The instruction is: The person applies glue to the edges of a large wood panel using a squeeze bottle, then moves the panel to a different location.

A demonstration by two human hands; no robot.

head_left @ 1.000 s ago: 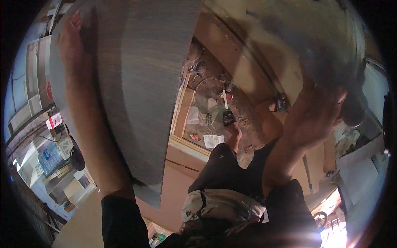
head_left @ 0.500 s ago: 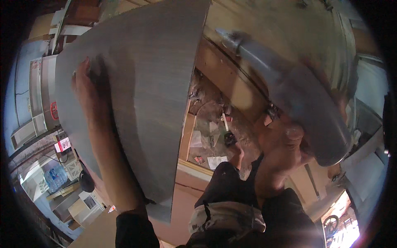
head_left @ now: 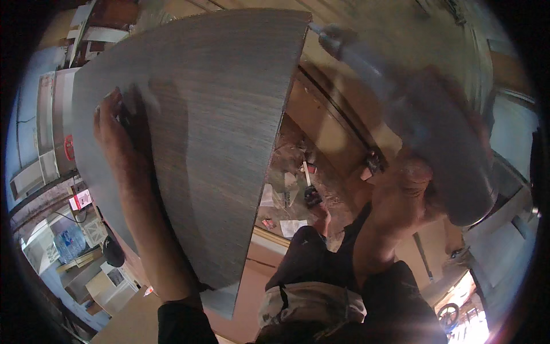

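Observation:
A large dark grey wood-grain panel [head_left: 223, 143] stretches across the left half of the view. My left hand [head_left: 114, 123] rests on its face near the left side, fingers apart and somewhat bent, with its shadow beside it. In my right hand [head_left: 409, 183] is a grey squeeze bottle [head_left: 452, 155] with a pointed nozzle, tilted so that the tip sits at the panel's far right corner. Motion blurs the bottle. Its body hides most of my right fingers, but the thumb shows against its near side.
Below the panel's right edge, the floor [head_left: 321, 155] is littered with paper scraps [head_left: 293, 227] and bits of debris. Brown boards [head_left: 326, 109] stand beyond it. Clear plastic bottles [head_left: 70, 243] and stacked boards lie to the left. A wheel [head_left: 448, 315] shows at the lower right.
The panel's far right corner has shifted to the right in view. The bottle's nozzle has come to that corner from beyond the edge. My left hand remains on the panel.

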